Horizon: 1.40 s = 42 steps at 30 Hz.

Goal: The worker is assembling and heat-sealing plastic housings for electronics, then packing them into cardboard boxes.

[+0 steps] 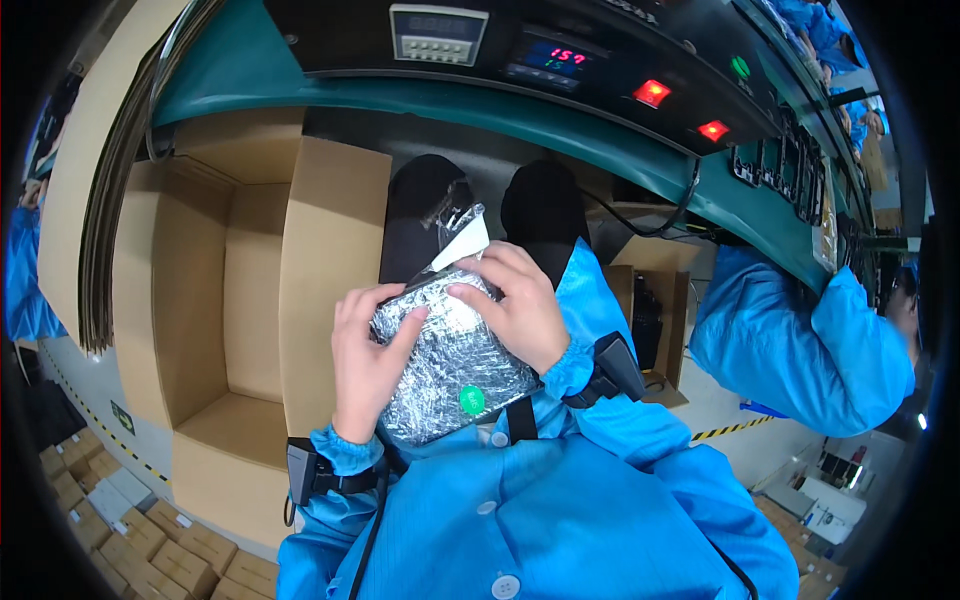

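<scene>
A flat rectangular package [455, 345] in shiny, crinkled wrapping rests on my lap, with a round green sticker [472, 400] on its near part. My left hand [368, 350] grips its far left edge, thumb lying on top. At the far right edge my right hand [520, 308] pinches it, with the thumb on the top face and the fingers beside a white strip [462, 245]. Crumpled clear film [450, 205] sticks up beyond that strip. What is inside the wrapping cannot be made out.
An open cardboard box [255, 290] stands to my left, beside a stack of flat cardboard [115, 200]. Ahead is a green-topped bench [350, 100] with a black control box [590, 60]. A co-worker's blue sleeve [800, 340] reaches in at right, near another carton [680, 330].
</scene>
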Motion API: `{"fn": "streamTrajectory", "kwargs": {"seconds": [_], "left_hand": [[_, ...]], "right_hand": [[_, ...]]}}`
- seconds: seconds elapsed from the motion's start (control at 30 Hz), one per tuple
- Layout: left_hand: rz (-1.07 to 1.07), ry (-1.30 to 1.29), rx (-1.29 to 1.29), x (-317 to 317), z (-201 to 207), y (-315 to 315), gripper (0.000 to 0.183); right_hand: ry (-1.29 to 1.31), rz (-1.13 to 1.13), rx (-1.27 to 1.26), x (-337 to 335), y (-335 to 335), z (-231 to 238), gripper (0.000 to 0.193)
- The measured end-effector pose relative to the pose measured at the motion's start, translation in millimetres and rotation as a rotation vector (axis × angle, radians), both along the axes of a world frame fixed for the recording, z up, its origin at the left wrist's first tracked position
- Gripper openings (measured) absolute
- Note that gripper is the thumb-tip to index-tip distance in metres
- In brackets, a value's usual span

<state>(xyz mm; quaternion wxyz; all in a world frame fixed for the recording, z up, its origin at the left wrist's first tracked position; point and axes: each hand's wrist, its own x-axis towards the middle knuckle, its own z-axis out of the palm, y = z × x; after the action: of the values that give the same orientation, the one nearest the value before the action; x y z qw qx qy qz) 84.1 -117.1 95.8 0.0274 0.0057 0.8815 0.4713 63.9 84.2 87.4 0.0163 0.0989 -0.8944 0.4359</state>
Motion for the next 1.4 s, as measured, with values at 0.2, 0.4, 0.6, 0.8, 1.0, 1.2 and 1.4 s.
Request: {"fn": "streamTrajectory", "kwargs": {"seconds": [0.2, 0.4, 0.6, 0.8, 1.0, 1.2, 1.4], "left_hand": [[0.219, -0.115, 0.18, 9.3, -13.2, 4.0, 0.06], [0.105, -0.339, 0.494, 12.2, 23.2, 11.1, 0.06], [-0.258, 0.078, 0.228, 21.6, 50.2, 2.7, 0.074], [-0.208, 0.123, 0.354, 27.0, 43.2, -20.3, 0.074], [-0.251, 0.086, 0.402, 24.7, 44.6, -22.9, 0.073], [-0.309, 0.104, 0.429, 23.7, 40.5, -16.1, 0.081], [-0.275, 0.012, 0.505, 25.8, 38.7, -17.1, 0.093]], "right_hand": [[0.261, 0.016, 0.092, 5.4, 2.9, -1.7, 0.014], [0.234, -0.004, -0.036, -5.4, 31.3, 17.6, 0.01], [-0.663, -0.048, -0.874, -44.7, 44.0, 39.4, 0.017], [-1.034, 0.114, -1.183, -32.2, 38.5, 50.5, 0.058], [-0.811, 0.542, -0.891, -3.6, 47.8, 64.5, 0.048], [-0.863, 0.373, -0.839, -5.2, 40.9, 46.5, 0.035], [-1.295, 0.201, -1.013, -17.1, 36.3, 31.4, 0.037]]}}
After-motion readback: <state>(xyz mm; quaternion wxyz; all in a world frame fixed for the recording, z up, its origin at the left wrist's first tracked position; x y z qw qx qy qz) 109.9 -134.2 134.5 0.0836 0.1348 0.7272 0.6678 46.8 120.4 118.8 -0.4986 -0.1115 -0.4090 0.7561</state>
